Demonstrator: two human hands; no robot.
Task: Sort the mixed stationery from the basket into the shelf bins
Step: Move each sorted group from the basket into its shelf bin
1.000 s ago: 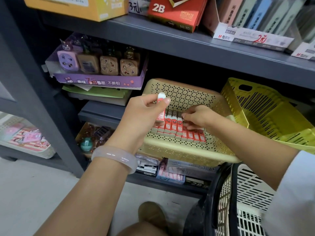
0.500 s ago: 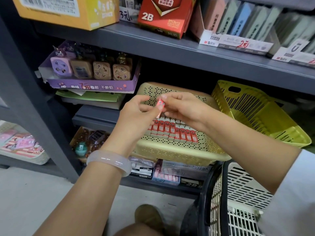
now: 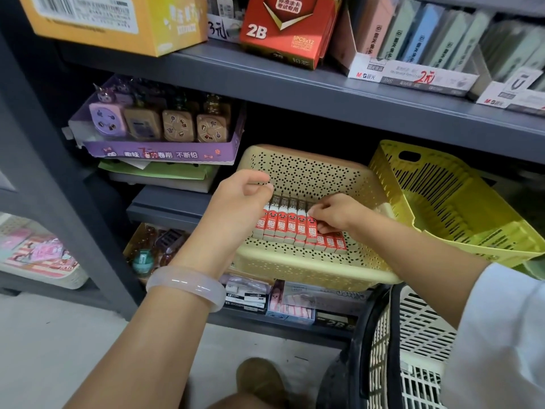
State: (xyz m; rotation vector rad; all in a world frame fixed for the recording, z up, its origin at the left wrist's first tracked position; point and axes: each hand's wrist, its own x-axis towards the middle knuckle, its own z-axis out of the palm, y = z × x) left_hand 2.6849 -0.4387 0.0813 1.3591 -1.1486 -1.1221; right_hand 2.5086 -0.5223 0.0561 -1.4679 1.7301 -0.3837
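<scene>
A beige perforated bin (image 3: 309, 276) sits on the middle shelf with a row of red-and-white erasers (image 3: 280, 228) lined up inside. My right hand (image 3: 336, 215) reaches in from the right and pinches one red eraser (image 3: 312, 231) at the row's right part, pressing it in among the others. My left hand (image 3: 239, 202) hovers over the bin's left side with its fingers curled against the thumb and nothing visible in them. The white source basket (image 3: 424, 335) with a black handle stands at the lower right; its contents are hidden.
A yellow-green slotted basket (image 3: 460, 208) tilts on the shelf right of the bin. A purple tray of sharpeners (image 3: 159, 154) stands to the left. The grey shelf board (image 3: 295, 84) above carries a red 2B box (image 3: 283, 28). Small boxes (image 3: 250, 296) lie below the bin.
The eraser passed from my left hand to my right hand, which has moved down and set it into the row. My left hand now holds nothing.
</scene>
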